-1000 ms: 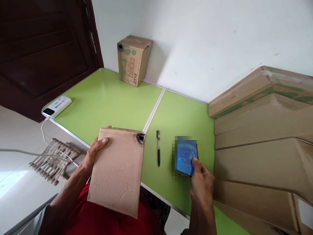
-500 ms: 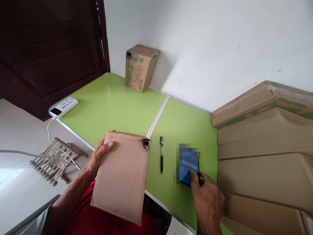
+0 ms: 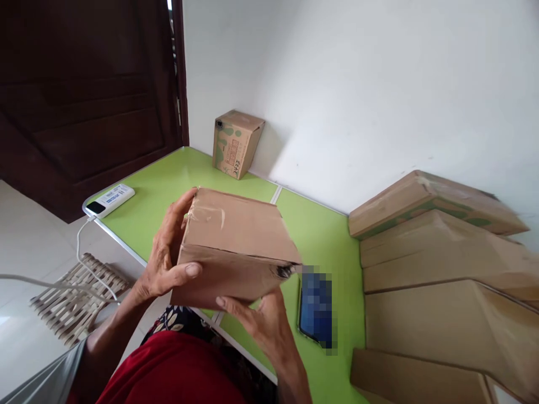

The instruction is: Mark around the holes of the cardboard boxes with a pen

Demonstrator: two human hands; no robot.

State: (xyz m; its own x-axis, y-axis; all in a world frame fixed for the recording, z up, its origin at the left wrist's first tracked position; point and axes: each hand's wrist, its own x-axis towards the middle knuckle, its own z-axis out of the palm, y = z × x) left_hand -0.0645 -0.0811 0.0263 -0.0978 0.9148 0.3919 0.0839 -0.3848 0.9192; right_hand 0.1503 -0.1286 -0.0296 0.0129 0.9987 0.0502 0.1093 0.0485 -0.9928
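Note:
Between my two hands is a brown cardboard box (image 3: 240, 224), tilted above the near edge of the table. My left hand (image 3: 168, 252) grips its left end, thumb on the side facing me. Under the lower right part, my right hand (image 3: 261, 320) holds the box, its thumb against the near side and the other fingers mostly hidden. A dark, ragged hole shows at the box's right corner. To the right of the box, a phone (image 3: 315, 308), partly blurred out, lies on the green table (image 3: 332, 235).
A printed cardboard box (image 3: 236, 146) stands against the wall. Several cardboard boxes (image 3: 421, 314) are stacked along the right side. A white device (image 3: 115, 197) with a cable sits at the left corner, above a woven stool (image 3: 80, 297) on the floor.
My right hand has left the phone and moved left onto the box. The box has been raised and turned, showing another side. The pen is now out of sight.

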